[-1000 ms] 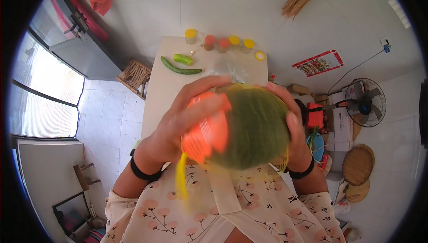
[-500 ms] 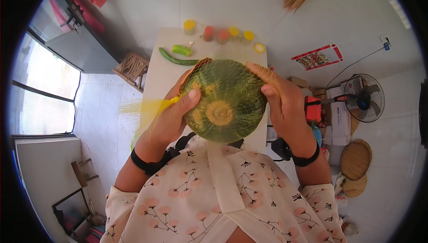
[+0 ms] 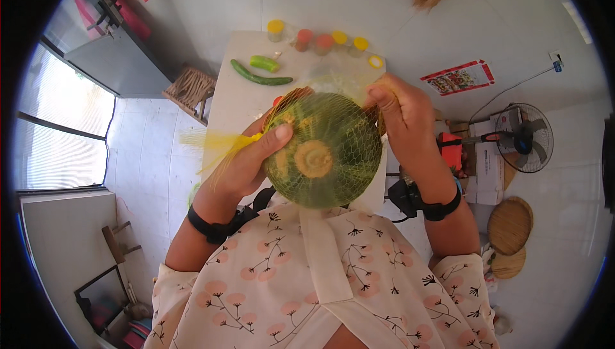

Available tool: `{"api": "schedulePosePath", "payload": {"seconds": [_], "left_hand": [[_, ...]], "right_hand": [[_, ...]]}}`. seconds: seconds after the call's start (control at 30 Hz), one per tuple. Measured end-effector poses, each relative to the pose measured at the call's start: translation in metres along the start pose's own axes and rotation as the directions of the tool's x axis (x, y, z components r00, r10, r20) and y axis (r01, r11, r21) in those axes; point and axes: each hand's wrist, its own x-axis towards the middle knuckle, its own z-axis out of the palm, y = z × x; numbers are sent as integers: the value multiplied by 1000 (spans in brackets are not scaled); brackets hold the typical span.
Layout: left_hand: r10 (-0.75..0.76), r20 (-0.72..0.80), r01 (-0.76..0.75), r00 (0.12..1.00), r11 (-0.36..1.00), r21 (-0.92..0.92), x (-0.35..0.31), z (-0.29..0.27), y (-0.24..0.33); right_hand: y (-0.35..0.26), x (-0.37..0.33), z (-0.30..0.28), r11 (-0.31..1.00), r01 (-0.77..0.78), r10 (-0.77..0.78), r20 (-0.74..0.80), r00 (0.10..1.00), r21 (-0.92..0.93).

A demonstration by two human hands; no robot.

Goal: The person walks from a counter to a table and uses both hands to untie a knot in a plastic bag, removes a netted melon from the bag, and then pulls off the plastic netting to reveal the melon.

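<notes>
A round green pumpkin [image 3: 351, 141] with yellow patches sits inside a yellow net bag [image 3: 224, 146], held up over the near part of the table. My left hand [image 3: 251, 158] grips its left side, thumb on top, and the gathered tail of the net spreads out left of that hand. At the pumpkin's upper right, my right hand [image 3: 403, 109] is closed on the net and draws it away from the rind. Beyond the pumpkin lie a long cucumber [image 3: 256, 79] and a short light-green vegetable piece [image 3: 264, 63]. A small red thing, partly hidden, shows behind the pumpkin.
Several spice jars [image 3: 324, 43] with yellow or red lids line the far edge of the white table [image 3: 221, 102], beside a yellow tape roll [image 3: 375, 61]. A woven stool [image 3: 188, 88] stands left. On the right are a fan [image 3: 524, 139], boxes and round woven trays [image 3: 510, 226].
My right hand has gone from resting with extended fingers on the pumpkin's right side to pinching the net and pulling it up and outward. My left hand keeps its hold.
</notes>
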Motion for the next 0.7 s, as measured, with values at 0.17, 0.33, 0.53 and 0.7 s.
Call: {"api": "schedulePosePath", "payload": {"seconds": [0.17,0.33,0.53,0.7], "left_hand": [[-32,-45,34,998,998,60,0,-2,3],[-55,-108,81,993,965,248,6,0,8],[-164,-134,210,977,833,512,18,1,3],[-154,-33,140,988,760,635,22,-9,-8]], "right_hand": [[-3,-2,-7,972,-223,212,136,968,77],[-30,-2,-2,931,364,-336,311,889,-34],[-34,-1,18,940,337,-288,394,873,-59],[-36,-1,10,966,256,-207,510,835,-27]]}}
